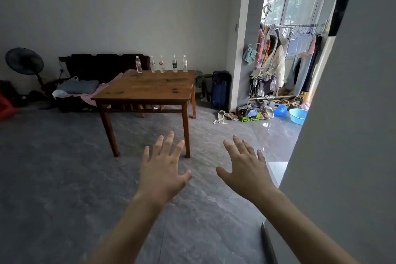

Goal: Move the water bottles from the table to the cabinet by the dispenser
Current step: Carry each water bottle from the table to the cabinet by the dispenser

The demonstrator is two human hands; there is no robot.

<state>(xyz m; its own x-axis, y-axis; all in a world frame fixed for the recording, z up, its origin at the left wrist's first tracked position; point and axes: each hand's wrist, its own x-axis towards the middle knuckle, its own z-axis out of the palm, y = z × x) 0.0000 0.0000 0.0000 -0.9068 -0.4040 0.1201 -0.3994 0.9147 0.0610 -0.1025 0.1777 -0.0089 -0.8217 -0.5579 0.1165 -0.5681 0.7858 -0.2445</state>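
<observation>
Step in hand: you are at the approach; nothing is picked up yet, and all five water bottles (162, 64) stand on the bench (147, 87).
Left hand (164, 170): lower centre of the frame, fingers spread, grip open and empty.
Right hand (244, 169): just right of it, also splayed, holding nothing.
Bottle place: a row along the bench's far edge, upper centre of the frame, well apart from both hands.
Bottle axis: each upright, long axis vertical, cap pointing up.
Next move: I judge you must close on the bench, then wrap one bottle's body from the side.
Cabinet and dispenser: not in view.
</observation>
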